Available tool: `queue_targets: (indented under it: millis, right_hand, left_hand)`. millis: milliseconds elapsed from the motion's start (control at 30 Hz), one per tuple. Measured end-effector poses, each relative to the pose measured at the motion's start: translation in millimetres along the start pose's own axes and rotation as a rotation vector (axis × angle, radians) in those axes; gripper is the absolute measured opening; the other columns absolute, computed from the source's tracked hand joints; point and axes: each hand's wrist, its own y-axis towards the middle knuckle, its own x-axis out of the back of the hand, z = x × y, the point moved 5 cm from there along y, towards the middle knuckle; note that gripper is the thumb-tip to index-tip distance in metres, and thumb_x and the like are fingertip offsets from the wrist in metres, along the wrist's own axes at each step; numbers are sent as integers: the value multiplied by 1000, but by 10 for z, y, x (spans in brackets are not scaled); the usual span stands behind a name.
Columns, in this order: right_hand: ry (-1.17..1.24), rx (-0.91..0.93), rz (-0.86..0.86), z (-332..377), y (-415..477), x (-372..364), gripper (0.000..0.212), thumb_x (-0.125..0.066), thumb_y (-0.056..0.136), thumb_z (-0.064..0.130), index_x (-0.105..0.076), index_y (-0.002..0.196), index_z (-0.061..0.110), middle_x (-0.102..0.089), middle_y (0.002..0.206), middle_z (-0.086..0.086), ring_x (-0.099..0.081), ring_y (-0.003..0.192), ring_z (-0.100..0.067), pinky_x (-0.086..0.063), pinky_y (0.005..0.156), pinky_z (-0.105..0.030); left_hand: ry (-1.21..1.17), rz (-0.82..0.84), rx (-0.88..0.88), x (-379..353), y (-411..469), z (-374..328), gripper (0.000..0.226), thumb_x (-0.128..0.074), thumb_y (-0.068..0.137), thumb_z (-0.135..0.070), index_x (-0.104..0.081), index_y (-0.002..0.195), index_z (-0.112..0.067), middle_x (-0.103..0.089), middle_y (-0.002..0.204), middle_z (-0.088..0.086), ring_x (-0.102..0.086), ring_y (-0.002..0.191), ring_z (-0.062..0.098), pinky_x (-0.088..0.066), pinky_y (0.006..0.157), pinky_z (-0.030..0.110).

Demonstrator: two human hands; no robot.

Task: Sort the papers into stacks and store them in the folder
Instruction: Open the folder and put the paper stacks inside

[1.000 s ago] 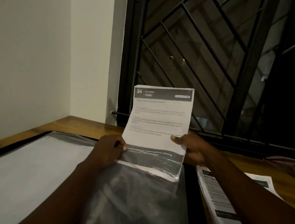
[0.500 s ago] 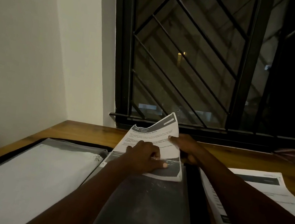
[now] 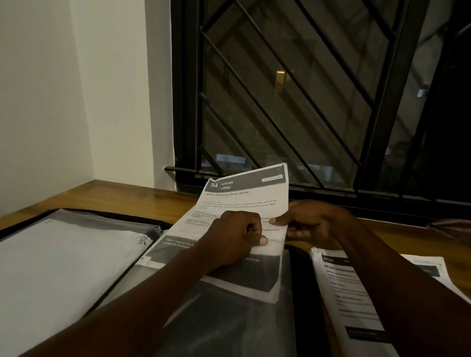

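Observation:
An open black folder (image 3: 297, 289) with clear plastic sleeves lies on the wooden table. A printed sheet (image 3: 244, 197) headed "34 KITCHEN" sits partway inside the right-hand sleeve (image 3: 234, 326), its top half sticking out and tilted. My left hand (image 3: 232, 243) presses and pinches the sheet at the sleeve's mouth. My right hand (image 3: 309, 223) pinches the sheet's right edge with thumb on top. The left-hand sleeve (image 3: 48, 268) holds pale paper.
A stack of printed papers (image 3: 355, 305) lies on the table right of the folder, partly under my right forearm. A barred window (image 3: 283, 95) and a white wall stand behind the table. A dark cloth (image 3: 470, 237) lies at far right.
The sheet went from upright to tilted low and slid deeper into the sleeve. My left hand moved up over the sheet at the sleeve's mouth; my right hand stayed on the right edge.

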Motion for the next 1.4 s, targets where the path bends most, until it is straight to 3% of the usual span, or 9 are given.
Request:
queue_targets:
  millis: [133, 267, 433, 633, 867, 967, 1100, 1267, 1400]
  right_hand:
    - [-91, -22, 58, -19, -58, 57, 28, -70, 80, 1, -66, 108, 6, -73, 105, -10, -65, 101, -21, -50, 90, -30]
    - [7, 150, -171, 56, 99, 8, 22, -65, 87, 6, -63, 109, 4, -69, 110, -15, -67, 96, -27, -55, 82, -36]
    - [-67, 234, -341, 35, 323, -65, 39, -59, 85, -6, -53, 122, 6, -62, 122, -14, -61, 106, -32, -52, 91, -47]
    - [-143, 270, -213, 135, 192, -230, 68, -63, 83, -8, -37, 140, 17, -58, 127, -14, -58, 110, -28, -51, 93, -45]
    - [-119, 121, 64, -11, 77, -174, 42, -72, 76, -4, -62, 115, 8, -71, 107, -9, -67, 103, -26, -52, 94, -43]
    - [-293, 390, -183, 174, 85, -201, 44, -71, 83, 7, -53, 121, 21, -59, 107, 2, -61, 98, -21, -54, 79, -32]
    - [-427, 564, -412, 302, 109, -271, 25, -56, 93, 7, -67, 113, 17, -63, 121, -4, -60, 107, -20, -49, 83, -27]
    - [-563, 366, -190, 256, 7, -413, 16, -58, 91, 8, -70, 101, 15, -64, 91, 1, -56, 76, -7, -42, 62, -18]
    - [-491, 263, -1, 169, -214, -482, 8, -65, 87, 10, -67, 94, 14, -66, 88, -2, -61, 75, -12, -50, 66, -22]
  left_hand:
    - [-17, 24, -5, -2, -9, -5, 14, -68, 89, -27, -59, 81, -20, -63, 97, -3, -54, 92, 13, -38, 76, 24]
    - [57, 63, -62, 88, -100, 62, 17, -68, 89, -35, -65, 94, -20, -61, 97, -8, -51, 89, 3, -36, 71, 13]
    - [113, 29, -17, 291, -184, 331, 14, -70, 87, -31, -68, 91, -18, -63, 92, -8, -57, 89, 9, -41, 76, 19]
    - [70, 28, 3, 253, -131, 278, 7, -69, 88, -21, -65, 82, -19, -57, 77, -14, -51, 76, 2, -35, 67, 14]
    - [64, 8, -30, 233, -147, 268, 8, -70, 87, -21, -67, 83, -16, -58, 73, -13, -50, 70, 1, -35, 63, 15]
    - [59, -21, -44, 246, -158, 262, 9, -71, 86, -21, -68, 81, -15, -59, 72, -13, -50, 70, 0, -34, 63, 16]
    - [65, -42, -37, 276, -175, 274, 11, -71, 86, -23, -67, 79, -17, -62, 78, -8, -52, 75, 4, -39, 69, 22]
    - [114, -84, -41, 320, -184, 210, 10, -70, 87, -24, -68, 81, -16, -68, 94, -1, -56, 86, 10, -43, 76, 22]
    - [238, -123, -29, 345, -204, 199, 19, -70, 86, -24, -57, 72, -31, -56, 106, -6, -52, 108, 18, -42, 97, 47]
